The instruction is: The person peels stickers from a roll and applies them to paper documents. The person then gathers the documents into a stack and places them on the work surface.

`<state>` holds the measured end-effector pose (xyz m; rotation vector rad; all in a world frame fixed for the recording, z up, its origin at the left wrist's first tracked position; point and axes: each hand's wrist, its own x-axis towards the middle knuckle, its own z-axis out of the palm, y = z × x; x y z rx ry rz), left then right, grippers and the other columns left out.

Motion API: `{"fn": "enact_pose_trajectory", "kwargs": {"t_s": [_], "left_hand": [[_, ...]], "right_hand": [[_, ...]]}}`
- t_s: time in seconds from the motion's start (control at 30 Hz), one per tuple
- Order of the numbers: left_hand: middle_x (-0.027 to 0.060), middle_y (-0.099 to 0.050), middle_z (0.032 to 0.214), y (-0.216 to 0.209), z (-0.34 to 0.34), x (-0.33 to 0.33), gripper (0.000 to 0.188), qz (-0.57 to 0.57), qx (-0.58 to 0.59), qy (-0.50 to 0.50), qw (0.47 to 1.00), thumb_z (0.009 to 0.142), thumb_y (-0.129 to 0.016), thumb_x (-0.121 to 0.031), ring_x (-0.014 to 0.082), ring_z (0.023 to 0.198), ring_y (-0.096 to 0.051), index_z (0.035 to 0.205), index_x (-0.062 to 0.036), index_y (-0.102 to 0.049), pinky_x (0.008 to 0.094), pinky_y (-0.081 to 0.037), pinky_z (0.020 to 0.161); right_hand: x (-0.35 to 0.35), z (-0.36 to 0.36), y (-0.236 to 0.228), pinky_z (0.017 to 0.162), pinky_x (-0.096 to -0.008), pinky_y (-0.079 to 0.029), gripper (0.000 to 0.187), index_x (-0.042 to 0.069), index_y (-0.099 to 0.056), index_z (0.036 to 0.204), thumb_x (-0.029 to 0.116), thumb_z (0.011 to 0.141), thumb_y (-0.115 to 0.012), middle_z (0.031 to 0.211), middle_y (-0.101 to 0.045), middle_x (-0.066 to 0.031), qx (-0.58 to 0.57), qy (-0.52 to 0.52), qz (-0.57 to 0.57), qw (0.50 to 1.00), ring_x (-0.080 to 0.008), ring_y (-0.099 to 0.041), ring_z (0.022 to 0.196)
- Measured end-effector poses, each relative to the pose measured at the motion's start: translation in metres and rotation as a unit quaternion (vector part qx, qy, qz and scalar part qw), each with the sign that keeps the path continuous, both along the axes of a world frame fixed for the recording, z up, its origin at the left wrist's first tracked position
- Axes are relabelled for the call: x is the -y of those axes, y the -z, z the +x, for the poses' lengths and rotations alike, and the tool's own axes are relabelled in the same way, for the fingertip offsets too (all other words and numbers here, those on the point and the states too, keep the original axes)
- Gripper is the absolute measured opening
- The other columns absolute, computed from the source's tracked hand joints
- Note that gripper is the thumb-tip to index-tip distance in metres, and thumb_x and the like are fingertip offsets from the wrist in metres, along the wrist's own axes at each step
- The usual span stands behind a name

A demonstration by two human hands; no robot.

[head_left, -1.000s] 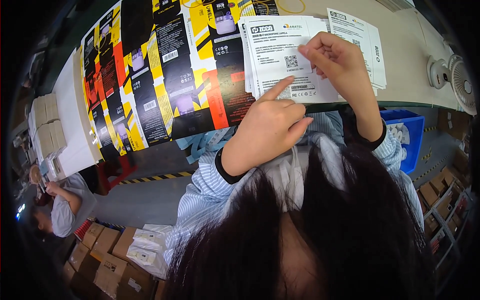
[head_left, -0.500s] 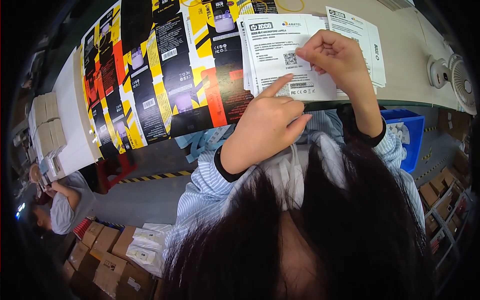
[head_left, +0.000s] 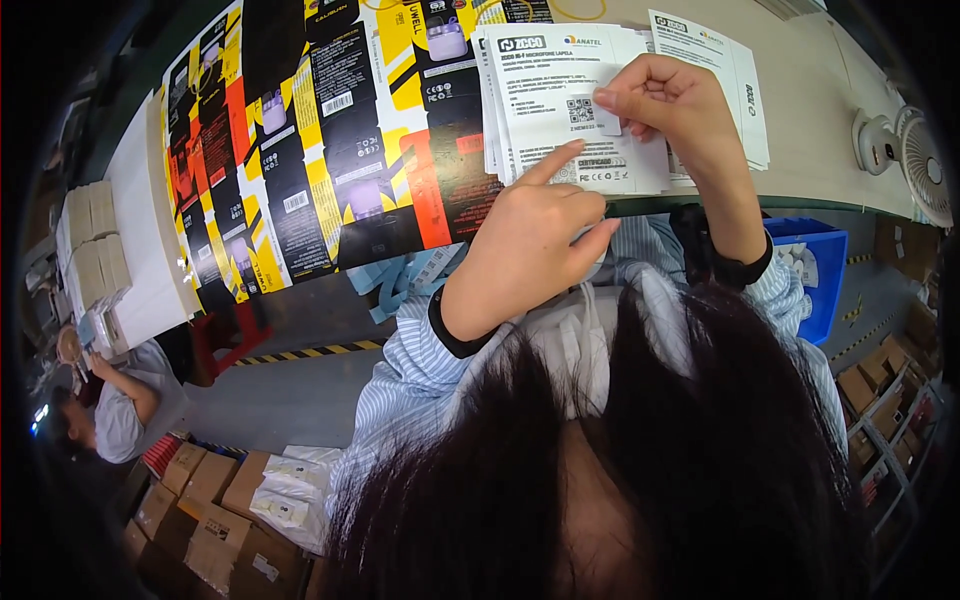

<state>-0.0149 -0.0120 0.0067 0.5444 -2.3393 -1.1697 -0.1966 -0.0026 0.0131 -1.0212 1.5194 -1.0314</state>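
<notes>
A stack of white printed sheets (head_left: pixel 540 85) lies near the front edge of the table. My left hand (head_left: pixel 540 240) rests over its lower edge; the index finger is stretched out onto the top sheet, the thumb stands apart, and the other fingers are loosely bent. Above the sheet's right side, my right hand (head_left: pixel 678 105) is closed in a pinch, thumb against fingertips, at the edge of a small white label (head_left: pixel 608 124). The label is partly hidden by the fingers and lies beside a printed square code (head_left: pixel 580 112). Another stack of printed sheets (head_left: pixel 735 75) sits behind my right hand.
Uncut printed box sheets in black, yellow and red (head_left: pixel 330 130) cover the table's left part. A white fan (head_left: pixel 920 165) stands at the right end. Below are a blue bin (head_left: pixel 825 285) and cardboard boxes (head_left: pixel 220 545). Another person (head_left: pixel 125 410) works at far left.
My left index fingertip has slid slightly up the sheet. The right hand has barely shifted and keeps its pinch. The person at far left has moved an arm a little.
</notes>
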Motion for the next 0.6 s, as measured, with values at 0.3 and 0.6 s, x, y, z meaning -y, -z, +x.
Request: {"fn": "enact_pose_trajectory", "kwargs": {"t_s": [0.3, 0.6], "left_hand": [[0.0145, -0.047, 0.049, -0.0009, -0.0003, 0.0007, 0.021, 0.017, 0.005, 0.004, 1.000, 0.071, -0.057, -0.005, 0.0305, 0.049, -0.049, 0.054, 0.0001, -0.045, 0.0393, -0.037, 0.097], [0.0097, -0.041, 0.046, 0.0013, 0.0003, -0.0007, 0.022, 0.029, -0.025, -0.011, 0.999, 0.070, -0.059, -0.003, 0.0262, 0.040, -0.039, 0.055, 0.0006, -0.043, 0.0415, -0.034, 0.099]], "right_hand": [[-0.0020, 0.0002, 0.0012, 0.048, -0.0152, -0.038, 0.011, 0.003, -0.061, 0.074, 0.012, 0.073, -0.069, 0.065, -0.057, 0.0010, 0.006, 0.013, -0.011, 1.000, -0.0029, -0.048, 0.054], [-0.0009, -0.0027, -0.0013, 0.048, -0.0154, -0.037, 0.009, 0.003, -0.061, 0.074, 0.010, 0.073, -0.068, 0.063, -0.056, 0.0008, 0.005, 0.016, 0.001, 1.000, -0.0031, -0.047, 0.053]]}}
